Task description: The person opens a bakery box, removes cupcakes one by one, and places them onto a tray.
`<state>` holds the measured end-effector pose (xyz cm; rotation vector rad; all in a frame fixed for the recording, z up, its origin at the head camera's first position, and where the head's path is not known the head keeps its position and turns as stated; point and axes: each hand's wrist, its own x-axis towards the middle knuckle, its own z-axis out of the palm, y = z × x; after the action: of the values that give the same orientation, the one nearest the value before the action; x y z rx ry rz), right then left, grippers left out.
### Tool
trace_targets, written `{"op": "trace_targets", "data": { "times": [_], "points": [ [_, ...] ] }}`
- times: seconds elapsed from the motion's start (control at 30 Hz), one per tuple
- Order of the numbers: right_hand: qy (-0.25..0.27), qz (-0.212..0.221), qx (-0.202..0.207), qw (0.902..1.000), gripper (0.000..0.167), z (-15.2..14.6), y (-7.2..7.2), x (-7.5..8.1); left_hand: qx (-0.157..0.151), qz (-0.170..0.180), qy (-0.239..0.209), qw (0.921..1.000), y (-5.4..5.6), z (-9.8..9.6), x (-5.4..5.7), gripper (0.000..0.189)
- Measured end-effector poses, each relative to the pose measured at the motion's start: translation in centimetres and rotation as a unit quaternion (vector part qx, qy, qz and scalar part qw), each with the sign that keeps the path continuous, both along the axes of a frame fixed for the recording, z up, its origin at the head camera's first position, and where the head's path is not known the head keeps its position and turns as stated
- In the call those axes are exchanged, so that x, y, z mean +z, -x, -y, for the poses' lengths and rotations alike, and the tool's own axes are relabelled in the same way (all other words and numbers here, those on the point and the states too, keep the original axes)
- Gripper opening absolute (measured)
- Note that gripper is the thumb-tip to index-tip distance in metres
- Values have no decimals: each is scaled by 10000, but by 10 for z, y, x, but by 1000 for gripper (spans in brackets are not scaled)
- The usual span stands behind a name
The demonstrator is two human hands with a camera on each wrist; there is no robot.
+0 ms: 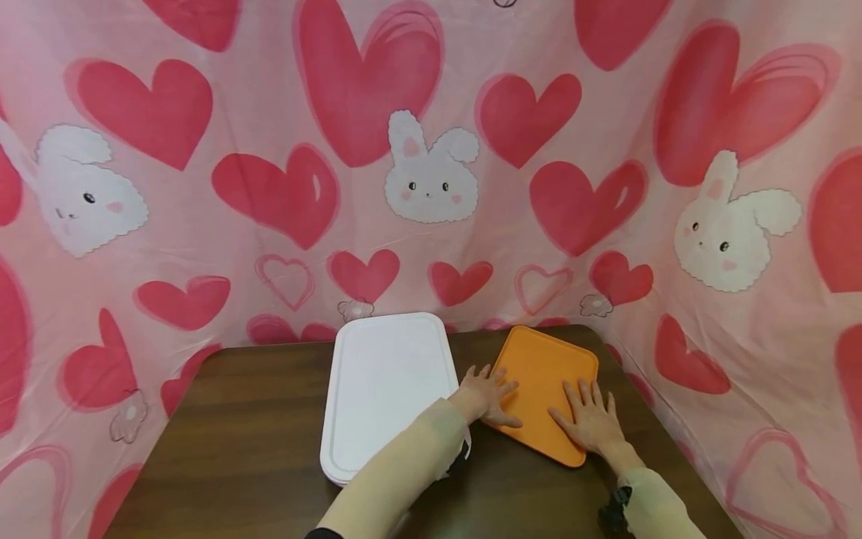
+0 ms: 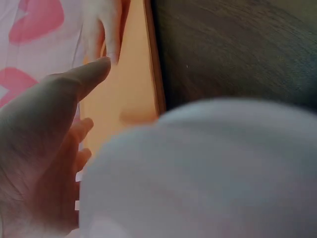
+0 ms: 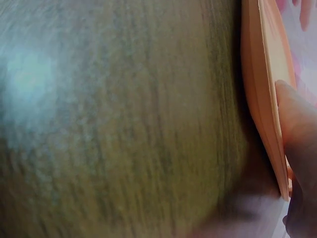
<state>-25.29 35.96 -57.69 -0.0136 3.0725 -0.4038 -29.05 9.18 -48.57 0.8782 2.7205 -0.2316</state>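
An orange, tray-like board (image 1: 539, 385) with a raised rim lies at an angle on the right of the table. My left hand (image 1: 486, 397) is at its left edge, fingers spread. On its right part rests my right hand (image 1: 592, 423), fingers also spread. The left wrist view shows my left thumb (image 2: 74, 82) stretched out above the orange surface (image 2: 126, 89); whether that hand presses on it I cannot tell. In the right wrist view, the right thumb (image 3: 297, 114) touches the rim of the orange board (image 3: 262, 99).
Left of the orange board lies a white board (image 1: 387, 385) with a groove along its edge, partly behind my left forearm. Both are on a dark brown wooden table (image 1: 249, 419). A pink cloth (image 1: 498, 239) with hearts and rabbits hangs behind and at the sides.
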Motion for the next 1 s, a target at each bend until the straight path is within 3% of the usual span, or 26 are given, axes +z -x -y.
{"op": "trace_targets", "data": {
  "times": [0.1,0.27,0.43,1.0],
  "points": [
    [-50,-7,-19,10000,92,1,1,-1,-50,-19,52,10000,-2,-4,1,83],
    [-10,33,17,10000,92,3,1,-2,118,-23,85,9999,-4,-6,0,81],
    [4,43,63,10000,93,2,3,-4,187,76,23,9998,-5,-6,-6,82],
    [-132,-82,343,9993,87,-3,3,-4,114,-139,43,9998,-5,-4,-28,91]
  ]
}}
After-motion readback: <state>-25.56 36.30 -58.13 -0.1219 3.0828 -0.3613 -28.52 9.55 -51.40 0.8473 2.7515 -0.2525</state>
